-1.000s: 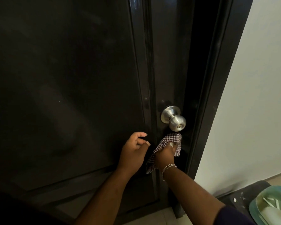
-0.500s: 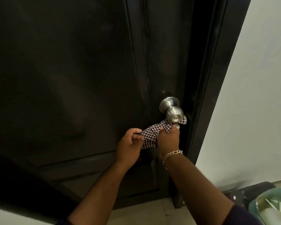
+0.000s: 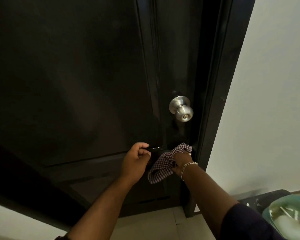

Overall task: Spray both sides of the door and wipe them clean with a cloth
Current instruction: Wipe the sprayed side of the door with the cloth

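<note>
Scanning from the left, the dark door [image 3: 76, 75] fills most of the view and stands closed in its frame [image 3: 220, 101]. The left hand [image 3: 135, 161] sits curled at the panel edge with nothing visibly held. Just beside it, the right hand [image 3: 180, 160] clutches the checked cloth [image 3: 164, 163] against the door below the knob [image 3: 182, 109]. A loose tail of cloth hangs free; it could snag or drag on the floor. Wiping only this strip risks leaving the upper panel streaked. A basin [image 3: 287, 219] near the right elbow could be knocked.
</note>
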